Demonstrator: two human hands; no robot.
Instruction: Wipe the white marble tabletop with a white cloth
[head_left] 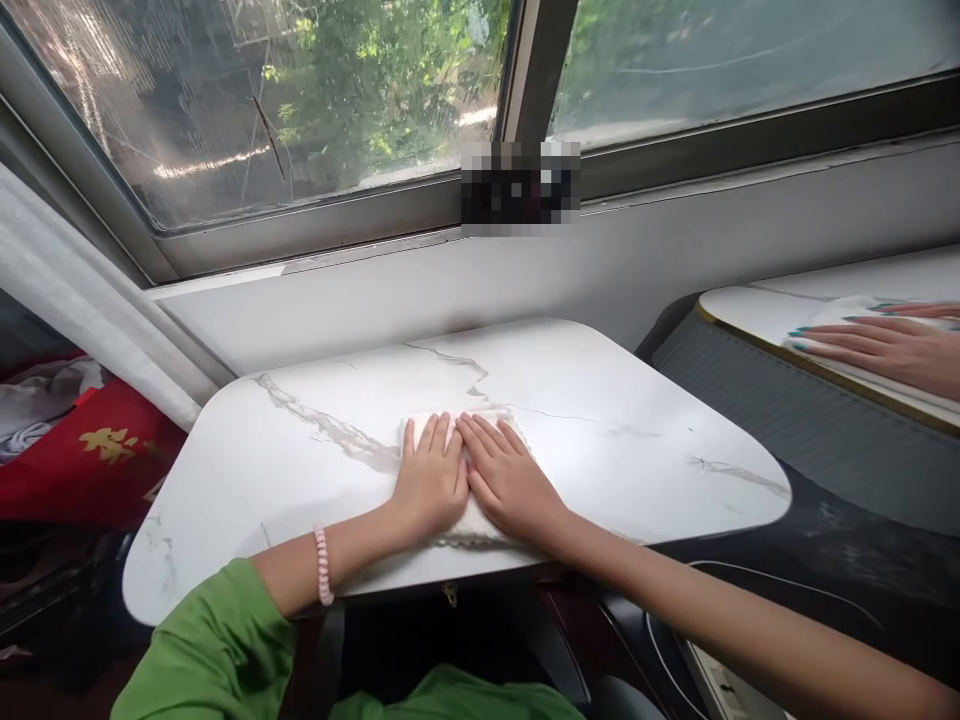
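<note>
1. Red fabric with a gold motif lies at the far left, below and beside the worktop, apart from both hands.
2. Left hand, a pink bead bracelet on its wrist and a green sleeve behind, lies palm down on the white cloth; its fingers are extended and flat, pressing, gripping nothing.
3. The white cloth is a folded rectangle near the middle of the marble-patterned worktop, directly under both palms. Its long axis runs from the near edge toward the window; its far edge shows just beyond the fingertips.
4. Right hand lies flat on the same cloth, touching the left hand along the thumb side; its fingers are likewise spread straight and closed on nothing. Both hands are equally near the cloth.
5. At the far right, another person's hand with teal nails rests flat on a pale cloth on a separate tabletop. No container is visible.
</note>
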